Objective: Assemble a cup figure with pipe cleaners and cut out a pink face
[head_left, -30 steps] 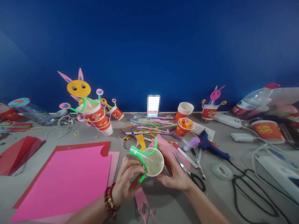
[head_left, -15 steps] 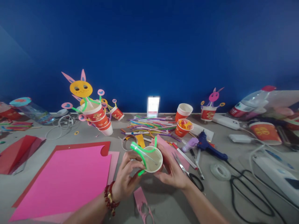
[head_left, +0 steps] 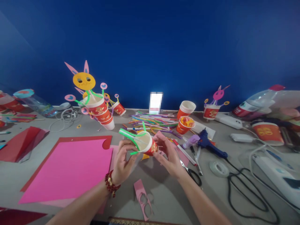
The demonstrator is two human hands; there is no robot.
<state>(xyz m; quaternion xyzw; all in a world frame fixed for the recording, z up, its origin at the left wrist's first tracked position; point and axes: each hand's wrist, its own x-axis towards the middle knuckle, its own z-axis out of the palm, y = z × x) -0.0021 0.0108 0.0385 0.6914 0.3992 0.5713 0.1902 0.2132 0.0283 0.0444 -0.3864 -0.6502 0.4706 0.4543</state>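
Note:
Between my two hands a red and white paper cup [head_left: 152,146] is tilted, its mouth turned up and to the left. Green fuzzy pipe cleaners [head_left: 128,134] stick out over its rim, with a clear stick or straw among them. My left hand [head_left: 124,162], with a red bead bracelet at the wrist, has fingers and thumb at the rim beside the lower green end. At the base and side, the fingers of my right hand [head_left: 169,156] grip the cup. Below lies a pink paper strip [head_left: 140,190] with round holes cut from it.
Pink sheets [head_left: 70,172] lie left. Scissors [head_left: 193,176], a blue glue gun [head_left: 211,145] and clear tape [head_left: 219,168] are at right. Loose pipe cleaners [head_left: 152,122] are heaped behind. Stacked cups with a yellow paper face [head_left: 84,81] stand back left; a cable [head_left: 253,190] coils right.
The cup has tipped over to the left, so its red side now shows more. Both hands have moved slightly up in view with it, and the camera view has shifted a little.

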